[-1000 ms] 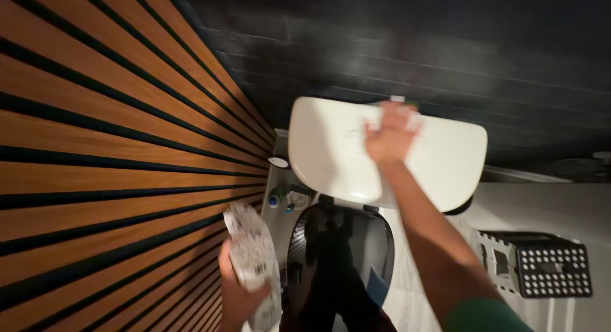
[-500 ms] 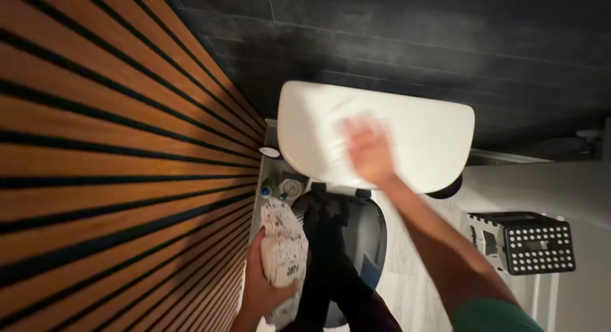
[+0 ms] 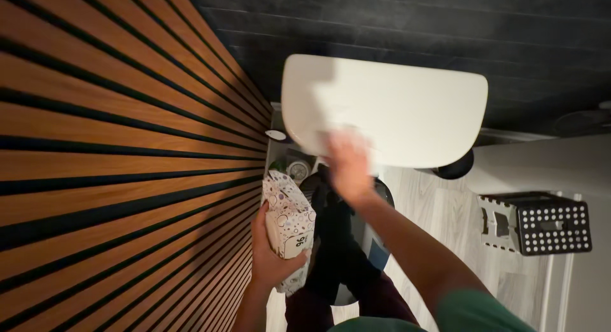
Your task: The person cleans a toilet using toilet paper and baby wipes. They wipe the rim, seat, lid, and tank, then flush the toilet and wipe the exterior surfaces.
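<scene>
Wipes pack (image 3: pixel 289 227) in left grip (image 3: pixel 272 252)

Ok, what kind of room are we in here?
Most likely a small bathroom. A white toilet tank lid sits against a dark tiled wall, with the dark toilet bowl below it. The left hand holds a patterned wipes pack.

Single head-worn view, looking steeply down, close over the white toilet tank lid (image 3: pixel 394 109), slatted wood wall (image 3: pixel 114 154) at left.
</scene>
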